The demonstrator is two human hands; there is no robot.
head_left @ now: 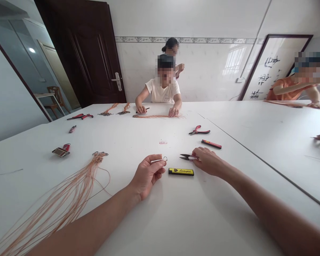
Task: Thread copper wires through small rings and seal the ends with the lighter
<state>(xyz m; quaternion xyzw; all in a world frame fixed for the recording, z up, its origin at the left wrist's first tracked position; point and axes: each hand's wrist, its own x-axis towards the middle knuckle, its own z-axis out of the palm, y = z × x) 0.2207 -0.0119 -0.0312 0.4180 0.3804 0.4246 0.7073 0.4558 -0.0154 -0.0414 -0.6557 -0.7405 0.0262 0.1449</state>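
My left hand (150, 172) is closed in a pinch, and a small curved metal fish hook (165, 158) sticks up from between thumb and forefinger. To its right, my right hand (206, 160) rests low on the table with its fingers around a pair of dark thread snips (186, 156). The snips' blades are apart and point left, toward the hook. Between the hands lies a yellow lighter (181, 171) with black ends. At the left, a bundle of orange lines (77, 188) is gathered at a cluster of small metal hooks (100, 155).
Red-handled pliers (200, 131) and a red lighter (211, 144) lie beyond my right hand. A small red-and-metal object (62, 150), more pliers (80, 116) and line bundles (124, 109) are farther left. A person (162, 90) works opposite; another (290, 87) sits right. A seam (245, 149) crosses the white table.
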